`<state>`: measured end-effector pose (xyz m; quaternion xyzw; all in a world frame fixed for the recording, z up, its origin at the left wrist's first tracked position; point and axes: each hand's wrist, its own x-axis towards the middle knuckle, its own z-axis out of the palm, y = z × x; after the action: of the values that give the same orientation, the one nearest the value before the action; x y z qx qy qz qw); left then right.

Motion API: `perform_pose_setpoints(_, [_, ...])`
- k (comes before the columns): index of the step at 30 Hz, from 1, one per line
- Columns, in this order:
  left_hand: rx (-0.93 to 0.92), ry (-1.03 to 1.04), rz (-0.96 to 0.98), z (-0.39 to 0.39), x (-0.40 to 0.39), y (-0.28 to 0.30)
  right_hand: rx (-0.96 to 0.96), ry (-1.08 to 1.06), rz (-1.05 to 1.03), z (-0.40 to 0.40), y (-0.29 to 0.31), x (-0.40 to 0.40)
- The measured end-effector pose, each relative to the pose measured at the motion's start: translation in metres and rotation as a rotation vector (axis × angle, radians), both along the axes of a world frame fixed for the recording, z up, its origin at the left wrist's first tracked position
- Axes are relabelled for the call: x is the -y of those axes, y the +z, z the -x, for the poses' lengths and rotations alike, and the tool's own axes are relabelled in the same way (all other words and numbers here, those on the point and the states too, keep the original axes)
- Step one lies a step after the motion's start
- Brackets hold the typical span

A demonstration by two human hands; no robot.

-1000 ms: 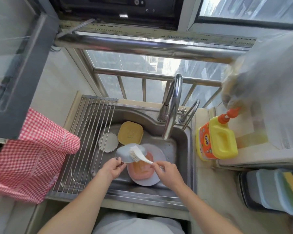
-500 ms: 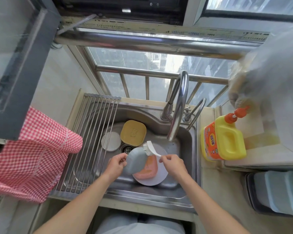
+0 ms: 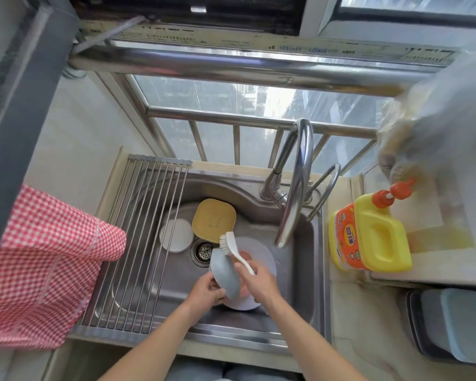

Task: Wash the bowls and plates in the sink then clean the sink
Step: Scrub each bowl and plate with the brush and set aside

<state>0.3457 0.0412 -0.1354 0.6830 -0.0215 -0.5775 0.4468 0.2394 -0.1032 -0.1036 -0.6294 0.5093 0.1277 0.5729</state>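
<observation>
Left hand (image 3: 208,291): my fingers curl round the grey bowl (image 3: 226,276), tilted on edge.
Right hand (image 3: 260,281): I grip the white brush (image 3: 232,250), bristles at the bowl's rim.
Below: white plate (image 3: 263,259) in the sink (image 3: 305,270).

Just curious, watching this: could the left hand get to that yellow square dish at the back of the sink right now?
Probably not at once. The left hand grips the grey bowl that the right hand scrubs with the white dish brush. Once free, nothing seems to block the yellow square dish.
</observation>
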Motion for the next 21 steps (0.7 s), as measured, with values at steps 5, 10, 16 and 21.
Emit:
perform_pose_setpoints(5, [-0.113,-0.223,-0.077,0.009,0.013,-0.009,-0.069,0.077,0.049,0.004,-0.02,-0.019])
perform_pose_setpoints(10, [-0.548,0.258,-0.165,-0.009,0.034,-0.013,-0.069,0.139,0.056,0.019,-0.034,-0.016])
perform_pose_setpoints(16, [-0.258,0.336,-0.385,-0.02,0.038,-0.028,0.033,0.171,0.043,0.032,-0.033,-0.007])
perform_pose_setpoints(21, [-0.088,0.19,-0.374,-0.036,0.032,-0.018,-0.002,0.13,0.107,0.034,-0.029,0.008])
